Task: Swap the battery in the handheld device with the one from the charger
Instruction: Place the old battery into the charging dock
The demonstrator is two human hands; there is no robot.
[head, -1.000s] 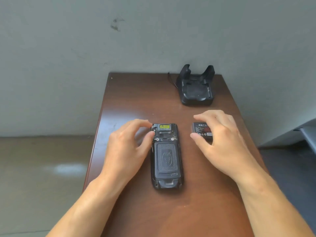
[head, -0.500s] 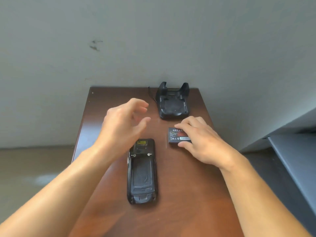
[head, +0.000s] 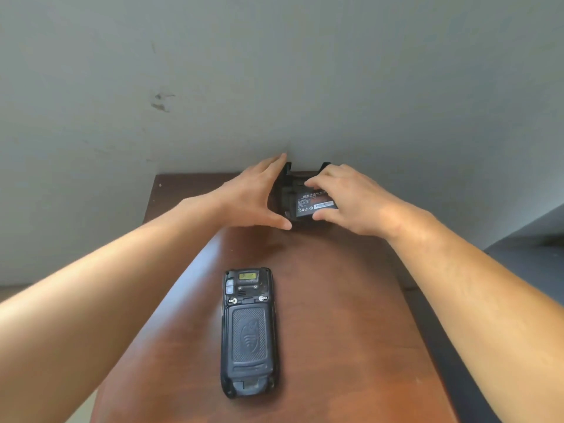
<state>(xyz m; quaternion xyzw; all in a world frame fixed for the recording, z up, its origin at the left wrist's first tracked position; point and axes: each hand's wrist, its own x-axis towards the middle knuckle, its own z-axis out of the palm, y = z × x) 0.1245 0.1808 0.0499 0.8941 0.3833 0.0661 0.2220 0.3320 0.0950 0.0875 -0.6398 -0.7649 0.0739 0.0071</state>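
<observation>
The battery [head: 316, 204] is at the far end of the table, over the black charger [head: 285, 195], with its printed label turned up. It sits tilted across the cradle of the charger; whether it already rests inside or only hangs over it cannot be told, because fingers cover its edges. The right hand [head: 355, 201] grips the battery — the fingertips lie on its far edge and the thumb presses against its near edge. The left hand [head: 254, 198] is spread wide, fingers straight and thumb stretched toward the right, and it stands against the left side of the charger. It grasps nothing between fingers and thumb; if the palm truly touches the charger wall is not clear. Two upright prongs of the charger show behind the hands, close to the grey wall [head: 274, 71].

The handheld device [head: 248, 331] lies well apart from the charger, nearer to the person, in the middle of the brown wooden table [head: 335, 331]. It lies flat with its back up and its long side pointing away from the person — the ribbed back cover is closed and two small screws show above this cover. No hand touches it. Both bare forearms reach forward along its two sides.
</observation>
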